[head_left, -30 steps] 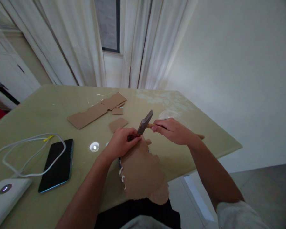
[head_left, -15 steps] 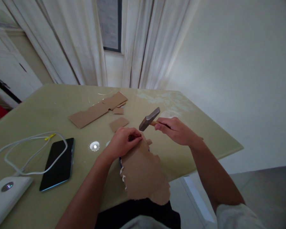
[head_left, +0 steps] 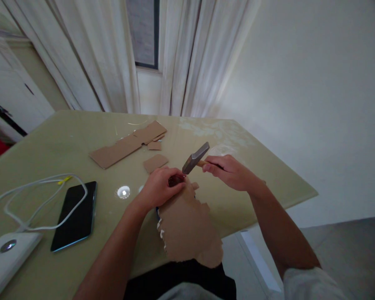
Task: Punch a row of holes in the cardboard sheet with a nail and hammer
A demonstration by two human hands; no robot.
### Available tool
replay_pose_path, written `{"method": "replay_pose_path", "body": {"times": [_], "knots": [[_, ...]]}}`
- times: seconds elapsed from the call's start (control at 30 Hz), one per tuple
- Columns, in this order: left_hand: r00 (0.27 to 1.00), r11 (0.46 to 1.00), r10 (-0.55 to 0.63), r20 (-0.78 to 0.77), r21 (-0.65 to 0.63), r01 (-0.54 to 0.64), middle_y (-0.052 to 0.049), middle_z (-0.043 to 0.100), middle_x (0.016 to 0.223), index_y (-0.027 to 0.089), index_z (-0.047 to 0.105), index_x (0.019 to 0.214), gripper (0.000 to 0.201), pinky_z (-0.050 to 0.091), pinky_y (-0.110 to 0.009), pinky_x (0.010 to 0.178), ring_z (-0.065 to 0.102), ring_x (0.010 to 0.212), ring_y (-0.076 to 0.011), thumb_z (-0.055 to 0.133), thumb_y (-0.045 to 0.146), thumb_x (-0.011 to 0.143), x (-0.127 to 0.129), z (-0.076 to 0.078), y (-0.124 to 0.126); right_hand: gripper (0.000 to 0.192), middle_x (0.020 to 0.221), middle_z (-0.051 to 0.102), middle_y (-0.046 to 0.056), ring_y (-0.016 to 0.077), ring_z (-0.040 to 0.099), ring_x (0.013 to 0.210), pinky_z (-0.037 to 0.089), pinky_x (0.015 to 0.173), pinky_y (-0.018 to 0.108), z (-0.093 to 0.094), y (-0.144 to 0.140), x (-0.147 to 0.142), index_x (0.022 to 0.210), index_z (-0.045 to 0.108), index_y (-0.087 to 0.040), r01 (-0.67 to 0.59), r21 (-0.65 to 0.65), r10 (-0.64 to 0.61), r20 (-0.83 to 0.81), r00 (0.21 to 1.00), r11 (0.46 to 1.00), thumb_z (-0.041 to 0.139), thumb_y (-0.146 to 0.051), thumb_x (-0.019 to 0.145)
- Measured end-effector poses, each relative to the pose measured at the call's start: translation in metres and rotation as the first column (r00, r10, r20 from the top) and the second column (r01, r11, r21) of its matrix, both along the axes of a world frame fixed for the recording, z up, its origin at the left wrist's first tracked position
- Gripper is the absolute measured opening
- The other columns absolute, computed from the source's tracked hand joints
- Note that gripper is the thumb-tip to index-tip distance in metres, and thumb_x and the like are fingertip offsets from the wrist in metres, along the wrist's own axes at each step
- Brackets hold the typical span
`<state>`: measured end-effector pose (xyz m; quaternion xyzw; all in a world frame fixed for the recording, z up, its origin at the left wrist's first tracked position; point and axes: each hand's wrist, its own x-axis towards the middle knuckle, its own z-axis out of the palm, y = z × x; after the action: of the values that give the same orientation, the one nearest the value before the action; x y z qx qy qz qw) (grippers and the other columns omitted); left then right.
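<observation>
The work in hand looks like a hammering step: a small thing is pinned for a blow. The torn cardboard piece is the largest item, a ragged brown sheet lying at the near edge of the bench and hanging over it toward the person's lap, its left edge frayed white. On its far end the left hand presses down, fingers pinched together on a small dark object, too small to make out. Just right of it, the right hand is wrapped tight round the wooden handle of a hammer, the grey head tilted, raised just above and right of the pinched object. By my judgement, the next move calls for a short, well-aimed blow, with the holding fingers kept clear of the head.
</observation>
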<state>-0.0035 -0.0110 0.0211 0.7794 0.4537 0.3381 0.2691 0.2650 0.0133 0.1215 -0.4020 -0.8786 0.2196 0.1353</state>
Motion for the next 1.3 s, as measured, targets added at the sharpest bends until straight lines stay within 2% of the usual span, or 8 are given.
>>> {"method": "replay_pose_path", "body": {"times": [0.1,0.2,0.33,0.57,0.8,0.93,1.17,1.3], "knots": [[1.0,0.999,0.009,-0.022,0.049,-0.008,-0.005,0.081,0.103,0.025,0.081,0.107,0.028,0.052,-0.037,0.085,0.072,0.097,-0.0268,0.088,0.041,0.086,-0.001,0.001,0.0,0.049,0.073,0.057,-0.002,0.0152,0.054,0.068,0.031,0.069,0.031,-0.006,0.0,-0.001,0.086,0.064,-0.02,-0.025,-0.001,0.025,0.083,0.996,1.0,0.048,-0.055,0.115],[0.999,0.997,-0.01,-0.036,0.072,0.012,-0.006,0.081,0.11,0.026,0.081,0.112,0.038,0.051,-0.041,0.093,0.071,0.105,-0.029,0.091,0.05,0.085,-0.001,0.001,-0.001,0.049,0.073,0.057,-0.002,0.0151,0.054,0.069,0.031,0.07,0.031,-0.008,-0.001,0.0,0.086,0.063,-0.02,-0.022,0.002,0.022,0.089,0.996,1.0,0.047,-0.055,0.116],[0.996,0.999,0.017,-0.093,0.05,-0.012,-0.006,0.081,0.106,0.024,0.08,0.11,0.041,0.051,-0.041,0.087,0.072,0.099,-0.0291,0.088,0.056,0.086,-0.001,0.002,-0.001,0.052,0.07,0.055,-0.003,0.0151,0.052,0.065,0.031,0.068,0.031,-0.003,-0.001,0.003,0.09,0.067,-0.02,0.018,-0.023,-0.018,0.021,1.0,1.0,0.045,-0.06,0.115],[0.994,0.998,0.026,-0.102,0.057,-0.02,-0.005,0.082,0.1,0.026,0.081,0.105,0.036,0.05,-0.039,0.082,0.072,0.093,-0.0271,0.086,0.056,0.087,0.0,0.003,-0.001,0.048,0.074,0.059,-0.001,0.0162,0.055,0.07,0.031,0.07,0.032,-0.01,-0.001,-0.002,0.086,0.063,-0.02,-0.022,-0.014,0.024,0.113,0.993,1.0,0.047,-0.055,0.115],[0.994,0.999,0.03,-0.102,0.046,-0.026,-0.006,0.081,0.101,0.024,0.08,0.106,0.039,0.05,-0.039,0.081,0.072,0.093,-0.0279,0.088,0.056,0.085,0.0,0.004,-0.001,0.049,0.07,0.055,-0.002,0.0161,0.055,0.067,0.031,0.069,0.031,-0.009,-0.002,-0.002,0.09,0.067,-0.02,0.011,-0.044,-0.009,0.048,0.999,0.999,0.046,-0.056,0.116],[0.995,0.999,0.027,-0.097,0.045,-0.023,-0.006,0.081,0.1,0.025,0.081,0.107,0.039,0.05,-0.04,0.081,0.071,0.092,-0.0281,0.087,0.057,0.086,0.001,0.004,-0.001,0.045,0.077,0.063,0.0,0.0167,0.057,0.072,0.031,0.07,0.032,-0.016,-0.001,-0.003,0.09,0.067,-0.02,-0.011,-0.057,0.017,0.106,0.994,0.998,0.048,-0.051,0.116],[0.997,0.999,0.027,-0.075,0.04,-0.024,-0.005,0.081,0.101,0.026,0.081,0.106,0.036,0.051,-0.039,0.082,0.071,0.092,-0.0267,0.087,0.055,0.085,0.001,0.002,-0.001,0.047,0.074,0.061,-0.001,0.0167,0.057,0.07,0.033,0.07,0.031,-0.017,-0.001,-0.002,0.086,0.063,-0.021,-0.003,-0.033,0.005,0.067,0.998,0.999,0.047,-0.054,0.116],[0.996,0.998,0.021,-0.086,0.055,-0.016,-0.005,0.081,0.099,0.027,0.082,0.106,0.036,0.05,-0.039,0.081,0.071,0.09,-0.0265,0.088,0.055,0.085,0.0,0.001,-0.001,0.043,0.077,0.064,0.001,0.0173,0.058,0.071,0.032,0.07,0.032,-0.017,-0.002,-0.006,0.085,0.064,-0.021,0.018,-0.063,-0.01,0.122,0.992,0.998,0.049,-0.048,0.115]]}}
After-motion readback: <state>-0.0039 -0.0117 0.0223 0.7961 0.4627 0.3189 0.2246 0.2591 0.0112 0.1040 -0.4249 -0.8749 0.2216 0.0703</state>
